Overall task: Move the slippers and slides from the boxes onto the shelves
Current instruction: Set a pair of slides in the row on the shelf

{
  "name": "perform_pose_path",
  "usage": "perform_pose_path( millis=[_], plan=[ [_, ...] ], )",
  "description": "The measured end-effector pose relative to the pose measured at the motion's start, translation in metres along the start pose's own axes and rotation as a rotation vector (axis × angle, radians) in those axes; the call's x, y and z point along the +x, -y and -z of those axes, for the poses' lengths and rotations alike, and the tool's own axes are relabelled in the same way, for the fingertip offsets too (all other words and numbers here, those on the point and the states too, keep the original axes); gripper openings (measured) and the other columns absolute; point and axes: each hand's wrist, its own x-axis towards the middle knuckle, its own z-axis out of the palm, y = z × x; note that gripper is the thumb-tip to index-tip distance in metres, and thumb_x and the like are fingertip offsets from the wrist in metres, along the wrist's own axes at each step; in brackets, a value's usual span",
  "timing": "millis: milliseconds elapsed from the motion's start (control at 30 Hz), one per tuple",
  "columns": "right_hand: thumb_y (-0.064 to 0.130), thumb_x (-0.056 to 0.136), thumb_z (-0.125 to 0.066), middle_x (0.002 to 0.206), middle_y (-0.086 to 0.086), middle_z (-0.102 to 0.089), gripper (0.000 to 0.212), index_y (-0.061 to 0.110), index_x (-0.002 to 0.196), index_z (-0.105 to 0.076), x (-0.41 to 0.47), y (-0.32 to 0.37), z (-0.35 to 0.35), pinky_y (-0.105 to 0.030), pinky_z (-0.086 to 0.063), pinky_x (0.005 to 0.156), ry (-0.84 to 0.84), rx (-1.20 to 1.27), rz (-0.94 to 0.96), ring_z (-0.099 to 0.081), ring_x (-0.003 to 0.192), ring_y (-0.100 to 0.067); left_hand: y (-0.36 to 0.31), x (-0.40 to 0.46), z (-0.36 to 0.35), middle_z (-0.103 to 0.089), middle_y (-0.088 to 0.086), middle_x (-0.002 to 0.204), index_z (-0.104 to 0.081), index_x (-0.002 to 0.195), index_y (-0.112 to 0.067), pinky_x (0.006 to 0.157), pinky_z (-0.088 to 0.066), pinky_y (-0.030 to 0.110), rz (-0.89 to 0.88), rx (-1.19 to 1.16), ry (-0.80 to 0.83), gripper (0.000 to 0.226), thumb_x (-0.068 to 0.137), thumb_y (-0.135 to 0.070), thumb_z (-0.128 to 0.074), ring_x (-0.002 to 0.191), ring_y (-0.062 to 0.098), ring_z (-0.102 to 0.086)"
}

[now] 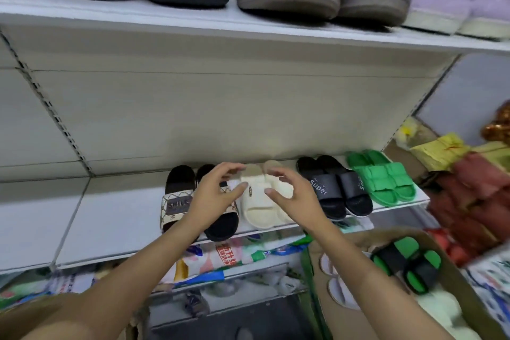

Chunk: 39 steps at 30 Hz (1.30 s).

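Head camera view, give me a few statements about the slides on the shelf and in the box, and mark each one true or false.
1. The cream slides sit between the patterned brown pair and the black Super slides. True.
2. The green slides are at the left end of the row. False: they are at the right end.
3. The left hand and the right hand are both open over the cream slides. True.
4. The cardboard box is empty. False: it holds a green and black pair and other footwear.
5. The upper shelf is bare. False: it carries dark and grey slippers.
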Motion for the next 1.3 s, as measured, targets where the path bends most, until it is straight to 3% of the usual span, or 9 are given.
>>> perform_pose_path(
  millis=[333, 567, 633, 833, 933, 1000, 1167, 1233, 1300],
  plan=[
    [0.029, 0.089, -0.074, 0.121, 0.010, -0.066, 0.036, 0.019, 0.122, -0.064, -0.113, -0.033, 0.094, -0.024, -0.047, 0.100, -0.227, -0.033, -0.173, -0.060, 0.115, -0.003, -0.052, -0.012, -0.125, -0.068, -0.012, 0.116, -0.069, 0.114, -0.027, 0.099, -0.050, 0.033, -0.106, -0.121, 0.337, 0.032, 0.085, -0.015, -0.078, 0.113, 0.013, -0.063],
    [0.036, 0.091, -0.071, 0.121, 0.012, -0.066, 0.035, 0.023, 0.122, -0.064, -0.203, -0.089, 0.160, -0.026, -0.049, 0.098, -0.371, -0.058, -0.392, -0.060, 0.113, -0.001, -0.076, -0.019, -0.239, -0.069, -0.012, 0.113, -0.070, 0.111, -0.024, 0.096, -0.049, 0.020, -0.140, -0.121, 0.562, 0.030, 0.085, -0.012, -0.078, 0.109, 0.007, -0.065],
    [0.032, 0.091, -0.071, 0.120, 0.011, -0.067, 0.032, 0.022, 0.121, -0.065, -0.228, -0.111, 0.175, -0.029, -0.049, 0.099, -0.398, -0.036, -0.481, -0.060, 0.112, -0.001, -0.071, -0.021, -0.274, -0.069, -0.014, 0.113, -0.070, 0.111, -0.026, 0.095, -0.050, 0.024, -0.128, -0.089, 0.608, 0.030, 0.085, -0.015, -0.079, 0.108, 0.005, -0.065],
    [0.051, 0.084, -0.069, 0.116, 0.008, -0.069, 0.042, 0.026, 0.117, -0.065, -0.294, -0.186, 0.193, -0.029, -0.049, 0.093, -0.477, 0.073, -0.730, -0.062, 0.111, -0.007, -0.028, -0.032, -0.366, -0.068, -0.010, 0.117, -0.069, 0.115, -0.024, 0.093, -0.050, 0.025, 0.039, 0.005, 0.775, 0.028, 0.089, -0.022, -0.076, 0.107, 0.006, -0.064],
    [0.027, 0.089, -0.072, 0.115, 0.006, -0.067, 0.030, 0.026, 0.117, -0.061, -0.315, -0.225, 0.182, -0.027, -0.046, 0.091, -0.482, 0.152, -0.858, -0.061, 0.110, -0.010, 0.005, -0.041, -0.403, -0.069, -0.007, 0.113, -0.069, 0.111, -0.022, 0.083, -0.047, 0.016, 0.160, 0.041, 0.805, 0.025, 0.088, -0.016, -0.076, 0.095, 0.000, -0.062],
    [0.023, 0.091, -0.070, 0.119, 0.003, -0.065, 0.032, 0.026, 0.120, -0.056, -0.326, -0.254, 0.168, -0.031, -0.049, 0.094, -0.481, 0.205, -0.940, -0.060, 0.111, -0.013, 0.034, -0.045, -0.426, -0.067, -0.007, 0.109, -0.067, 0.108, -0.020, 0.080, -0.045, 0.016, 0.252, 0.057, 0.814, 0.023, 0.088, -0.011, -0.075, 0.089, -0.006, -0.060],
    [0.028, 0.092, -0.069, 0.118, -0.003, -0.063, 0.044, 0.018, 0.131, -0.052, -0.342, -0.319, 0.121, -0.032, -0.051, 0.090, -0.472, 0.336, -1.167, -0.061, 0.103, -0.018, 0.101, -0.045, -0.469, -0.062, 0.000, 0.116, -0.060, 0.111, -0.027, 0.097, -0.049, 0.039, 0.428, 0.168, 0.857, 0.029, 0.088, -0.017, -0.075, 0.107, 0.023, -0.059],
    [0.023, 0.092, -0.069, 0.119, -0.008, -0.060, 0.049, 0.012, 0.134, -0.048, -0.335, -0.342, 0.105, -0.039, -0.052, 0.093, -0.488, 0.421, -1.262, -0.061, 0.103, -0.022, 0.125, -0.039, -0.486, -0.060, 0.009, 0.127, -0.057, 0.128, -0.014, 0.098, -0.048, 0.039, 0.498, 0.232, 0.863, 0.039, 0.091, -0.015, -0.071, 0.115, 0.027, -0.057],
    [0.021, 0.093, -0.068, 0.115, -0.008, -0.058, 0.052, 0.008, 0.138, -0.046, -0.325, -0.363, 0.089, -0.039, -0.051, 0.093, -0.512, 0.478, -1.331, -0.059, 0.101, -0.022, 0.150, -0.029, -0.502, -0.058, 0.010, 0.133, -0.051, 0.138, -0.008, 0.090, -0.043, 0.028, 0.511, 0.302, 0.874, 0.048, 0.094, -0.016, -0.068, 0.122, 0.027, -0.056]
  ],
)
